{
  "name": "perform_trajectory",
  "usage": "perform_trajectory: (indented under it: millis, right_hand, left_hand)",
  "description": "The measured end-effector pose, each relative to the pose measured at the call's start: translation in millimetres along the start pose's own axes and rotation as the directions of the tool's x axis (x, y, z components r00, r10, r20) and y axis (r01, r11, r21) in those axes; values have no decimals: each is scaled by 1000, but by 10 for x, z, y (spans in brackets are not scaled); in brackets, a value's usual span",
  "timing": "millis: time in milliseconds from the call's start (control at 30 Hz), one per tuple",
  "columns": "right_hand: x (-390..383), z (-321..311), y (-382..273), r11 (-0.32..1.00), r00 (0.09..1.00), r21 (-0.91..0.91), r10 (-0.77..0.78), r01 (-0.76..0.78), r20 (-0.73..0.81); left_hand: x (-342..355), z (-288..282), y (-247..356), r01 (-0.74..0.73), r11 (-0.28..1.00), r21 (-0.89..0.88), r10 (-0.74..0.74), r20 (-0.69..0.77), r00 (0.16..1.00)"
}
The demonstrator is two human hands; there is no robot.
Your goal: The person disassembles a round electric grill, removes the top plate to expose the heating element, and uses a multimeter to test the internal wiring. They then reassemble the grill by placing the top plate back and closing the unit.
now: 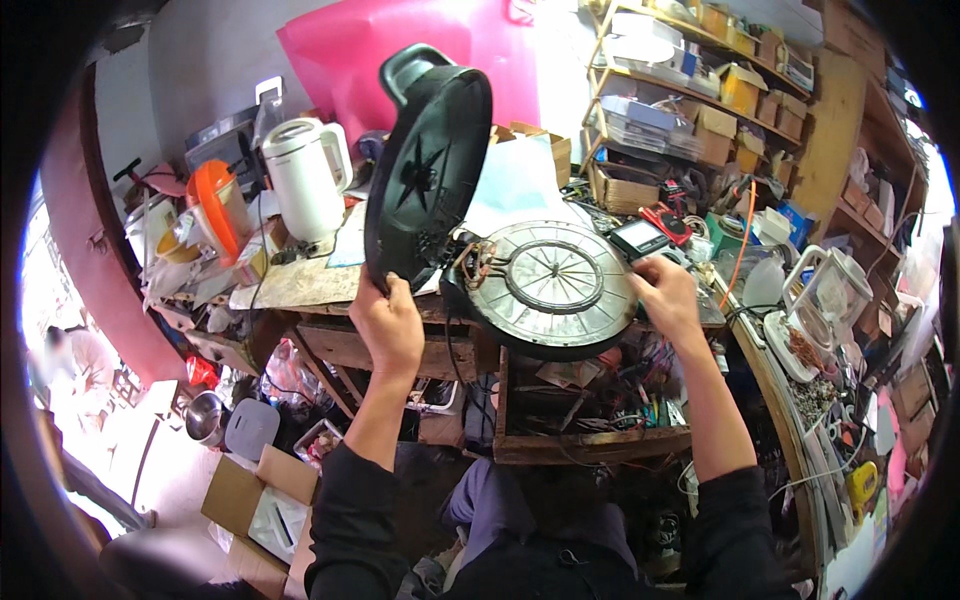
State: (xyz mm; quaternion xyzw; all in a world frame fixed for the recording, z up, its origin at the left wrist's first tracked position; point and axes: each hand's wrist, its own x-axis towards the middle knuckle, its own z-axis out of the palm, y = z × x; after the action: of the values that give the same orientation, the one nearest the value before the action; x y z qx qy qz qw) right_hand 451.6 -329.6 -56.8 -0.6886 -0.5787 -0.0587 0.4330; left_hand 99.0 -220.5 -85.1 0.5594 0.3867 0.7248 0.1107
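Observation:
My left hand (388, 325) is closed on the lower edge of a black round shell (425, 170) with a loop handle at its top, which stands tilted up on its side. Beside it lies the other half of the appliance, a round metal heating plate (555, 275) with radial ribs and a ring-shaped element, set in a dark rim. Copper-coloured wires (485, 262) run at the plate's left edge, near the shell. My right hand (665, 297) has its fingers closed at the plate's right rim. Just behind those fingers sits a meter with a dark screen (640, 238).
An open drawer (590, 440) full of small tools is below the plate. A white kettle-shaped jug (303, 180) stands at the back left. Crowded shelves (700, 95) rise at the back right. A clear jug (830, 290) lies at right. An open cardboard box (235, 500) is on the floor.

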Motion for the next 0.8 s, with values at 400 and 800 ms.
perform_trajectory:
  millis: [400,800]
  right_hand:
    - [951,1624,-1434,898,882,51,-439,437,172]
    - [941,1838,-1343,917,935,223,-350,331,53]
  left_hand:
    - [-5,-8,145,53,998,-28,-51,59,997]
    - [1,-39,66,-33,999,-27,33,22,999]
